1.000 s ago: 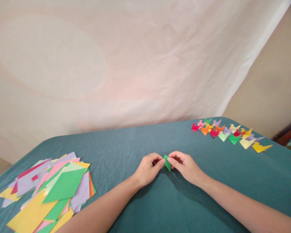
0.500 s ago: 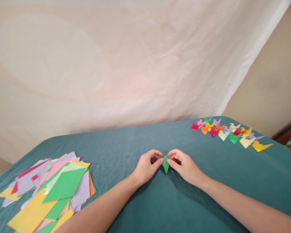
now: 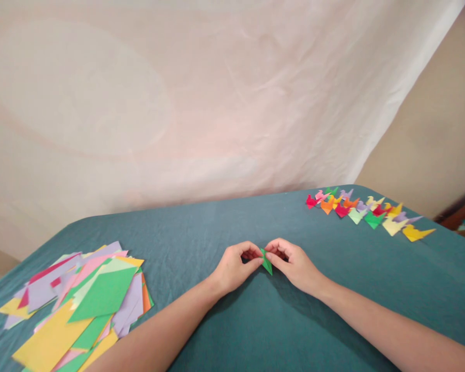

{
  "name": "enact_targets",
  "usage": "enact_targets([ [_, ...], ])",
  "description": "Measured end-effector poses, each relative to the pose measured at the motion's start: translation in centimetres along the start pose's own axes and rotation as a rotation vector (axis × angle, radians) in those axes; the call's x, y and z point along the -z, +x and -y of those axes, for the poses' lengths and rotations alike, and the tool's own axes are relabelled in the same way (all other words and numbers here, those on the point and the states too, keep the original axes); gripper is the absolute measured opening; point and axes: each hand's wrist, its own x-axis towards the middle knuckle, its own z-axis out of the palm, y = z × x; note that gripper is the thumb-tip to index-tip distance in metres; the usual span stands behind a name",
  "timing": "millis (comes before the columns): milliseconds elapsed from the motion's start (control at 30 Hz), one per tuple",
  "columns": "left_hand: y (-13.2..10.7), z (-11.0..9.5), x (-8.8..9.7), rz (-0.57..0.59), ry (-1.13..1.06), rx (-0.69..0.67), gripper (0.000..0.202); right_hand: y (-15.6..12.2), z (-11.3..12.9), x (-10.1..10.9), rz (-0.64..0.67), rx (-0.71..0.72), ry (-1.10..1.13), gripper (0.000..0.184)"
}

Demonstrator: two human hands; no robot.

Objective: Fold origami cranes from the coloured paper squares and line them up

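A small folded green paper piece (image 3: 267,262) sits pinched between both my hands above the teal tablecloth (image 3: 263,320), near the table's middle. My left hand (image 3: 236,267) is closed, thumb and fingertips pressed on the paper's left edge. My right hand (image 3: 294,264) is closed too, its fingertips gripping the paper's right side. Only a narrow pointed part of the green paper shows between the fingers.
A loose heap of coloured paper sheets (image 3: 81,305) lies at the front left. Several small folded paper figures (image 3: 366,214) in many colours stand in rows at the far right. A pale cloth backdrop (image 3: 201,103) hangs behind the table.
The green paper has turned a little between my fingers, its point now slanting down to the right. Both hands stayed in the same spot.
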Motion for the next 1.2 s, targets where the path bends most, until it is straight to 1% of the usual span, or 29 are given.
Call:
enact_targets([
  [133,-0.2,0.1,0.0,0.032,0.09,-0.017,0.008,0.2,0.1,0.0,0.018,0.015,-0.073,0.015],
  [267,-0.3,0.5,0.0,0.027,0.225,-0.043,0.008,0.6,0.3,0.0,0.057,0.097,-0.176,0.017],
  [400,-0.3,0.7,0.0,0.019,0.331,-0.061,0.008,0.7,0.5,0.1,0.108,0.149,-0.201,0.017],
  [600,-0.4,0.2,-0.5,0.01,0.41,-0.06,0.009,0.8,-0.1,0.0,0.049,0.133,-0.22,0.011],
  [700,-0.4,-0.1,-0.6,0.012,0.429,-0.05,0.009,0.9,-0.3,0.4,0.075,0.147,-0.21,0.009],
  [800,-0.3,-0.2,-0.5,0.023,0.432,-0.043,0.008,1.1,-0.2,1.3,0.172,0.161,-0.214,0.01],
  [900,-0.1,0.0,-0.5,0.03,0.418,-0.034,0.007,1.2,-0.1,2.2,0.238,0.185,-0.24,0.012],
  [1033,0.0,0.1,-0.7,0.013,0.391,-0.014,0.008,1.4,-0.4,2.9,0.258,0.203,-0.248,0.012],
  [1200,0.0,-0.2,-0.8,0.006,0.395,0.003,0.011,1.5,-0.7,3.0,0.263,0.182,-0.246,0.013],
])
